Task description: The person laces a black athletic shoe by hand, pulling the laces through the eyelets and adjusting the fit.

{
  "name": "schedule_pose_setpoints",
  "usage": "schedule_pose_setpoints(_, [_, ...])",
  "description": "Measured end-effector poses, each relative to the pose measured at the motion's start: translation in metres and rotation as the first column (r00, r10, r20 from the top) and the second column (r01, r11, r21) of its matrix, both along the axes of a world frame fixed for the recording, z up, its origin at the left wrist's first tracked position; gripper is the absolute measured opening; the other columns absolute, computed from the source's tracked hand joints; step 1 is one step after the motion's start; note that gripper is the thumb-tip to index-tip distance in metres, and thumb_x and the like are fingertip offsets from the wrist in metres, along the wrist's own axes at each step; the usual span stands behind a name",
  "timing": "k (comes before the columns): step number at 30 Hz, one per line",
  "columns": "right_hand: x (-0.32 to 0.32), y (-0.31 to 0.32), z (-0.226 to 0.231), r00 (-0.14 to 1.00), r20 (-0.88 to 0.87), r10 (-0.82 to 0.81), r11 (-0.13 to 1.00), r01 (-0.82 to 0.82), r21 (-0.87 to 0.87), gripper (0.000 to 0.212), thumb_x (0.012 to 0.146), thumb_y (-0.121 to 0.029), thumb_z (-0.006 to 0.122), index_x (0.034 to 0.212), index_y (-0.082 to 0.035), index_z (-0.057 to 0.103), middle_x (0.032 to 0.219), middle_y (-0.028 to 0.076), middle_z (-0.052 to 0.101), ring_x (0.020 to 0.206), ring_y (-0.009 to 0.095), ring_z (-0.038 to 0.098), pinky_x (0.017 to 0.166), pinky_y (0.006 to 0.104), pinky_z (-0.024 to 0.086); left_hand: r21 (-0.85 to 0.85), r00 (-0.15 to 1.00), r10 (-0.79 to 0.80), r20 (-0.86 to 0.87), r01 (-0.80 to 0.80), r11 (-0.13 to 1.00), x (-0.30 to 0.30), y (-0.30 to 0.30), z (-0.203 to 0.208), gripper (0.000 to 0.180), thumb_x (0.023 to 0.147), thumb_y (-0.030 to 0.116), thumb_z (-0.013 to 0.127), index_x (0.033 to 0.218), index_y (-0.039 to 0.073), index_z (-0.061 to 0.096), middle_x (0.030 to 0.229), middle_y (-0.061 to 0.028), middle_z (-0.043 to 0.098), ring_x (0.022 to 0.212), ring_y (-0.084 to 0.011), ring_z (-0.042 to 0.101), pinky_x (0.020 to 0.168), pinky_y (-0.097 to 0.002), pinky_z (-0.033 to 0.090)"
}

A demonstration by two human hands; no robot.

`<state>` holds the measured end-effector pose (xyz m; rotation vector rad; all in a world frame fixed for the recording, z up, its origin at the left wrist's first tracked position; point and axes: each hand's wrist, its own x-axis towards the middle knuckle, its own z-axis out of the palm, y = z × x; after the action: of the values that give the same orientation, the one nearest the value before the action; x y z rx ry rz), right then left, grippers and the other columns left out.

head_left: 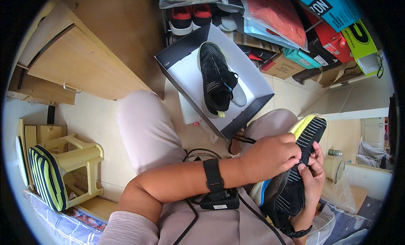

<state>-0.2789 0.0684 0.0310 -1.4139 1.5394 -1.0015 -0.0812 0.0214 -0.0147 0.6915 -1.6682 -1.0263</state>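
Both hands on one black knit shoe [295,177] w/ yellow-green sole, held over lap at lower right.
L hand [272,155]: fingers curled over top of shoe, clamped on upper near sole edge; black strap w/ small black box and cable on L forearm.
R hand [311,173]: under and behind shoe, fingers wrapped round far side, fingertips pressed on knit upper just beside L fingers. Dark band at R wrist.
Shoe tilted, sole facing right and up, toe end up, heel end down toward body.
Just beyond hands, between knees: open shoebox [249,82], black outside, white inside, on tile floor. Second black shoe [217,78] inside, lying lengthwise, matching yellow-green sole edge.
Well left of hands: pale yellow plastic stool [82,154]; striped black-and-yellow flat item leaning against it, type unclear.
Far left, beyond knee: wooden cabinet [84,63] w/ drawer.
Far, above box: red-and-white sneakers [190,17], stacked shoeboxes [333,42] and bagged items.
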Motion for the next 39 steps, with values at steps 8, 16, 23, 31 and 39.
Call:
schedule_pose_setpoints(8, [0.019, -0.006, 0.005, 0.998, -0.060, 0.000, 1.000, -0.002, -0.025, 0.025, 0.069, 0.007, 0.065, 0.092, 0.000, 0.071, 0.140, 0.011, 0.041, 0.109, 0.015, 0.045, 0.102, 0.0306, 0.031, -0.144, 0.995, 0.092, 0.022, -0.088, 0.986, 0.014, 0.000, -0.004, 0.009, 0.079, 0.013, 0.064, 0.080, 0.007, 0.057, 0.081, -0.0083, 0.049, 0.076, -0.0267, 0.058, 0.065, -0.0370, 0.050])
schedule_pose_setpoints(16, [0.022, -0.006, 0.004, 0.999, 0.007, -0.039, 0.999, 0.039, -0.002, 0.016, 0.071, 0.004, 0.066, 0.086, 0.001, 0.068, 0.140, 0.011, 0.040, 0.108, 0.015, 0.044, 0.102, 0.0295, 0.030, -0.181, 0.994, 0.098, 0.042, -0.089, 0.979, 0.018, 0.002, -0.005, 0.010, 0.075, 0.009, 0.059, 0.075, 0.003, 0.052, 0.083, -0.0096, 0.048, 0.081, -0.0261, 0.058, 0.065, -0.0373, 0.049])
schedule_pose_setpoints(23, [0.013, -0.012, 0.005, 0.998, -0.030, 0.049, 0.997, -0.047, 0.054, 0.016, 0.072, 0.005, 0.064, 0.087, 0.000, 0.068, 0.139, 0.010, 0.039, 0.115, 0.016, 0.044, 0.103, 0.0305, 0.030, -0.172, 0.996, 0.083, 0.025, -0.078, 0.982, 0.018, 0.003, -0.008, 0.009, 0.077, 0.011, 0.060, 0.083, 0.005, 0.057, 0.086, -0.0072, 0.055, 0.086, -0.0250, 0.059, 0.071, -0.0361, 0.051])
schedule_pose_setpoints(31, [0.012, -0.012, 0.005, 0.989, -0.085, 0.123, 0.992, -0.123, 0.009, 0.014, 0.074, 0.003, 0.065, 0.087, 0.001, 0.068, 0.140, 0.011, 0.038, 0.120, 0.018, 0.043, 0.103, 0.0312, 0.030, -0.114, 0.988, -0.013, -0.155, -0.005, 0.994, 0.018, 0.004, -0.010, 0.010, 0.079, 0.011, 0.063, 0.084, 0.006, 0.056, 0.086, -0.0087, 0.056, 0.084, -0.0288, 0.058, 0.076, -0.0394, 0.049])
schedule_pose_setpoints(39, [0.030, -0.007, 0.010, 0.988, -0.151, 0.045, 0.999, -0.044, 0.009, 0.022, 0.074, 0.005, 0.065, 0.095, 0.000, 0.071, 0.141, 0.010, 0.039, 0.108, 0.014, 0.046, 0.099, 0.0291, 0.033, 0.089, 0.973, 0.012, -0.231, 0.009, 0.996, 0.020, 0.003, -0.009, 0.012, 0.082, 0.010, 0.065, 0.092, 0.005, 0.060, 0.084, -0.0108, 0.059, 0.083, -0.0312, 0.061, 0.073, -0.0405, 0.049])
